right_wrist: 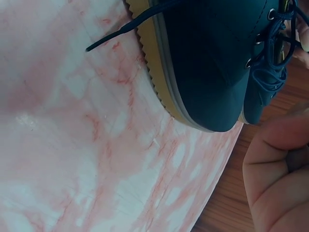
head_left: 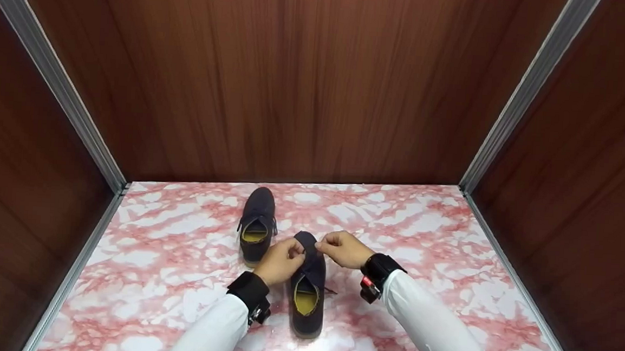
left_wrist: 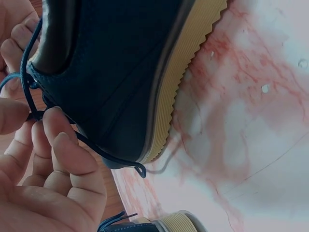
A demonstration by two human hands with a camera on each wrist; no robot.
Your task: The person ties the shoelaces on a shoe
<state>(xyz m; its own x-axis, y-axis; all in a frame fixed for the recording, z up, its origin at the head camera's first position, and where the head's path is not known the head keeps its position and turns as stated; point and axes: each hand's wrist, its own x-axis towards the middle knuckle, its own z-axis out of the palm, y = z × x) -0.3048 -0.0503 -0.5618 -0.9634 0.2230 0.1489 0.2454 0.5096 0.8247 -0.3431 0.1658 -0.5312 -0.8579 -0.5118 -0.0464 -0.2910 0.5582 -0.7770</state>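
Note:
A dark blue lace-up shoe (head_left: 306,326) with a yellow insole stands upright on the marbled surface, toe pointing away from me. Over its front, my left hand (head_left: 279,261) pinches the shoelace (left_wrist: 107,156) between thumb and fingertips; one end hangs down past the ribbed tan sole. Across from it, my right hand (head_left: 347,249) has thumb and forefinger together at the lace, its other fingers curled. In the right wrist view its fingertips are cut off by the frame edge. Another lace end (right_wrist: 116,33) trails over the sole's side.
The matching shoe (head_left: 260,202) stands to the left and farther back, its laces hanging at both sides. Brown wood-grain panels (head_left: 296,87) rise at the back and both sides, with grey metal strips (head_left: 498,116) at the corners. The surface (head_left: 423,220) is pink and white.

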